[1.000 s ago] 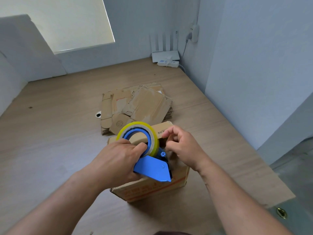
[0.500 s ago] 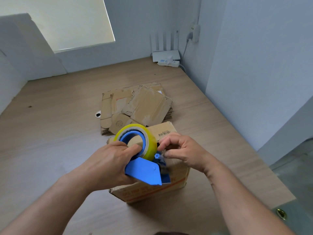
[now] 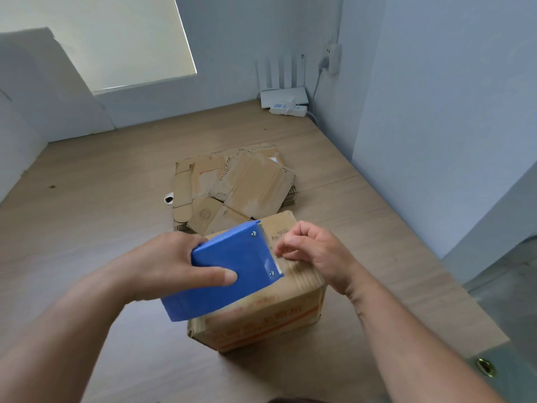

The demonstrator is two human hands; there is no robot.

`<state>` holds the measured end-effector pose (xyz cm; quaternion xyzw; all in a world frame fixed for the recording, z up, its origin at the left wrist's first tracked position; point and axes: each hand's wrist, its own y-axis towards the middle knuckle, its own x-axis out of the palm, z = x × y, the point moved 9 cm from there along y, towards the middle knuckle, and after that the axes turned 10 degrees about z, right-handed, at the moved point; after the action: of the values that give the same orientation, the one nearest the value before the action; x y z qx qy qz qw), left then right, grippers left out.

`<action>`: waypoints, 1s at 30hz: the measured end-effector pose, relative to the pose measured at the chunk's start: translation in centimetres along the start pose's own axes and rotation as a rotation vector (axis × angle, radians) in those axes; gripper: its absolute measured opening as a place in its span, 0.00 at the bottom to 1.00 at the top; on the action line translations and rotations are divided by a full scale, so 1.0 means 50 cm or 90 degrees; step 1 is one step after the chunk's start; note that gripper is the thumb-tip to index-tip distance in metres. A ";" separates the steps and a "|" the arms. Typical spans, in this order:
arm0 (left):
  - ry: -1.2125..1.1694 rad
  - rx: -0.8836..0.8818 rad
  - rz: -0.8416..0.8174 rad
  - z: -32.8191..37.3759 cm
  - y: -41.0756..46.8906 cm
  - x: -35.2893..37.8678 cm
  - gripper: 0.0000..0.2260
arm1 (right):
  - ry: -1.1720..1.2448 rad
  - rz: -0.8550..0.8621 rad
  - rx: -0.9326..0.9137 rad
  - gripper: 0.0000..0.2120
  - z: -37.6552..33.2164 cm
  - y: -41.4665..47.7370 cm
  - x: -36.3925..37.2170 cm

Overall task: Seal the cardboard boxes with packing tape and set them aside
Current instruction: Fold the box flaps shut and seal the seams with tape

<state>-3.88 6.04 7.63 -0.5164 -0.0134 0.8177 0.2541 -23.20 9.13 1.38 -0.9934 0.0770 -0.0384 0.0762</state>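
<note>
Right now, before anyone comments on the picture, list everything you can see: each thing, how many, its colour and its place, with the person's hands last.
cardboard box: one, brown with orange print, on the wooden surface nearest the camera.
tape dispenser: one, blue, over the box top, gripped by the left hand.
flattened cardboard pieces: one pile, brown, behind the box.
small ring: one, white, left of the pile; too small to identify.
router: one, white, upright antennas, far corner.
power strip: one, white, in front of the router.
wooden surface: one, light brown, under everything.
left hand: one, grips the dispenser.
right hand: one, fingers curled, fingertips at the dispenser's mouth on the box top.
</note>
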 end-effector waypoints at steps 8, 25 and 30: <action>0.001 -0.139 -0.037 0.031 0.057 0.023 0.37 | -0.232 0.283 -0.091 0.12 -0.008 -0.005 -0.056; 0.027 -0.239 -0.061 -0.021 0.049 0.015 0.36 | -0.279 0.360 -0.031 0.13 0.019 0.004 -0.102; 0.038 -0.239 -0.075 -0.016 0.061 0.024 0.37 | -0.194 0.421 -0.017 0.12 0.034 -0.025 -0.096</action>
<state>-4.85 3.72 5.40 -0.5771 -0.1880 0.7688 0.2013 -27.62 11.35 -0.41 -0.9101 0.3821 0.1379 0.0819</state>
